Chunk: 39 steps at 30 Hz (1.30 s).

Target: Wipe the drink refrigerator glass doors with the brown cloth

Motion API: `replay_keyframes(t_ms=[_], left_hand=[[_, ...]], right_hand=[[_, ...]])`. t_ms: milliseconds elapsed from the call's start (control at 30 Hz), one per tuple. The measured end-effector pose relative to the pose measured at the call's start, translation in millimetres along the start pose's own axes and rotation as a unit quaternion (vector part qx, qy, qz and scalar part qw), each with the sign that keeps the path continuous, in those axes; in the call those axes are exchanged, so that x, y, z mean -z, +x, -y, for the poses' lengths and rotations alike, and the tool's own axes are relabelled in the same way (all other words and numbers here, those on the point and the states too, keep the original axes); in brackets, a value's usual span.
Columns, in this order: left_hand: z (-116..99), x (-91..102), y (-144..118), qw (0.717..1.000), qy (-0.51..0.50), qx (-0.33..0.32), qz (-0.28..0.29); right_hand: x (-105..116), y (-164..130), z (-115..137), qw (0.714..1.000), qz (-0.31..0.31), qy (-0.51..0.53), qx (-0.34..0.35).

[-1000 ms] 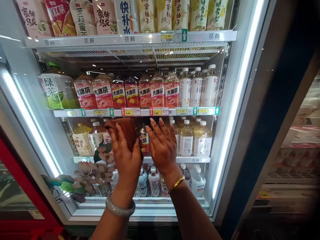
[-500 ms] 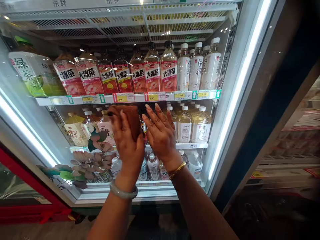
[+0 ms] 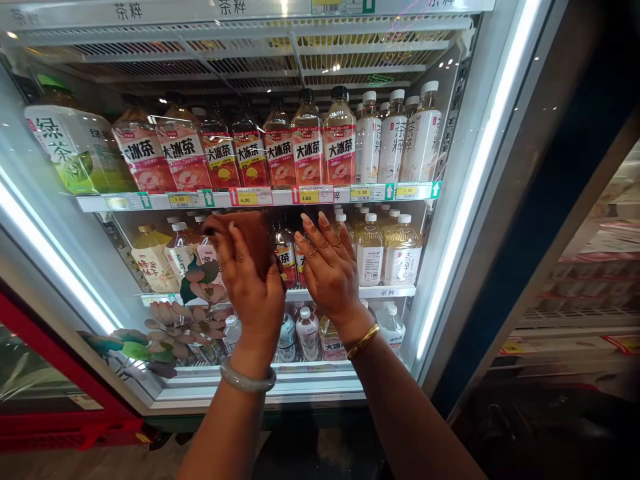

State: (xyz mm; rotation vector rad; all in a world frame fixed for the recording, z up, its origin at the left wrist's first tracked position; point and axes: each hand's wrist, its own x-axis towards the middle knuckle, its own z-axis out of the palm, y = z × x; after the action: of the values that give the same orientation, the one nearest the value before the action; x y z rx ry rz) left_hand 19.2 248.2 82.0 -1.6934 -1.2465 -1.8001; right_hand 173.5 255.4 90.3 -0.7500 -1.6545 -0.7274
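My left hand point(image 3: 253, 287) presses a folded brown cloth point(image 3: 253, 237) flat against the glass door of a drinks fridge, at the level of the third shelf. My right hand point(image 3: 327, 270) rests beside it on the glass with fingers spread and holds nothing. A pale bangle circles my left wrist and a gold bangle my right. Behind the glass, just past the hands, stand dark-capped iced-tea bottles point(image 3: 285, 257) and pale tea bottles point(image 3: 370, 257).
A shelf above holds pink-labelled iced-tea bottles point(image 3: 307, 150) and white bottles point(image 3: 395, 140) over yellow price tags. A flower decal point(image 3: 185, 320) covers the glass lower left. A lit strip point(image 3: 475, 173) and dark door frame rise on the right. A red cabinet point(image 3: 45, 373) stands left.
The view dropped from the top shelf over the second. My left hand with the cloth slid slightly left on the glass; my right hand shifted a little right, widening the gap between them.
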Motion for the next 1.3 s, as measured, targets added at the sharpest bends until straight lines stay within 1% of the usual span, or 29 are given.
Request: replay_keyframes(t_ms=[67, 167, 233, 333, 367, 433, 467, 533, 633, 733, 800, 867, 900, 967, 1033, 1067, 1167, 1233, 1300], left_hand=[[-7.9, -7.1, -9.8, 0.999, -0.006, -0.04, 0.031], [-21.1, -14.7, -20.2, 0.996, -0.028, -0.064, 0.054], [-23.5, -12.9, -18.2, 0.993, -0.047, -0.083, 0.063], [-14.0, -1.4, -3.4, 0.989, -0.061, -0.112, 0.076], [-8.7, 2.9, 2.2, 0.99, -0.056, -0.106, 0.07], [1.4, 8.9, 10.1, 0.996, -0.035, -0.074, 0.043], [4.6, 9.7, 11.3, 0.997, -0.024, -0.06, 0.031], [5.3, 6.2, 7.1, 0.998, -0.013, -0.06, 0.026], [-7.1, -6.5, -10.2, 0.995, -0.009, -0.087, 0.047], [-21.4, -14.7, -22.5, 0.995, -0.019, -0.075, 0.061], [-24.2, -12.8, -20.2, 0.993, -0.033, -0.082, 0.075], [-21.3, -6.9, -11.2, 0.991, -0.037, -0.095, 0.087], [-18.7, -3.7, -6.0, 0.992, -0.033, -0.09, 0.084], [-13.9, 0.2, 1.4, 0.997, -0.02, -0.051, 0.058], [-12.9, -1.0, 2.0, 0.999, -0.016, -0.026, 0.033], [-14.4, -3.5, -0.5, 0.999, -0.02, -0.031, 0.029], [-24.3, -13.9, -13.3, 0.996, -0.041, -0.074, 0.038], [-31.7, -18.9, -20.4, 0.995, -0.051, -0.08, 0.042], [-36.5, -20.0, -22.4, 0.994, -0.057, -0.079, 0.043]], right_hand=[[-0.6, 0.9, 0.2, 1.0, -0.014, -0.003, 0.001], [-0.8, 2.6, 0.3, 0.999, -0.031, 0.003, -0.01], [-0.7, 3.0, 0.3, 0.999, -0.041, 0.011, -0.012], [-0.5, 2.3, 0.0, 0.999, -0.035, 0.009, -0.008], [-0.7, 1.8, -0.1, 0.999, -0.031, 0.006, -0.006], [-1.1, 0.6, -0.4, 1.0, -0.024, 0.0, -0.002], [-1.3, 0.2, -0.5, 1.0, -0.022, 0.0, -0.002], [-1.4, -0.2, -0.5, 1.0, -0.014, 0.002, -0.007], [-0.4, 0.9, 0.3, 1.0, 0.0, 0.006, -0.019], [1.8, 3.7, 1.3, 0.999, -0.028, 0.006, -0.015], [3.3, 5.3, 1.3, 0.999, -0.043, 0.004, -0.007], [4.2, 6.1, 0.5, 0.999, -0.036, -0.001, -0.004], [4.3, 6.1, -0.1, 0.999, -0.032, -0.002, -0.002], [3.5, 5.6, -1.6, 1.0, -0.027, 0.0, -0.001], [2.2, 4.9, -2.9, 1.0, -0.03, 0.006, 0.001], [1.6, 4.7, -3.5, 0.999, -0.033, 0.009, 0.003], [1.6, 4.9, -4.7, 0.999, -0.049, 0.017, 0.005], [3.2, 5.5, -5.6, 0.998, -0.058, 0.025, 0.005], [5.3, 6.2, -6.5, 0.998, -0.058, 0.035, 0.006]])
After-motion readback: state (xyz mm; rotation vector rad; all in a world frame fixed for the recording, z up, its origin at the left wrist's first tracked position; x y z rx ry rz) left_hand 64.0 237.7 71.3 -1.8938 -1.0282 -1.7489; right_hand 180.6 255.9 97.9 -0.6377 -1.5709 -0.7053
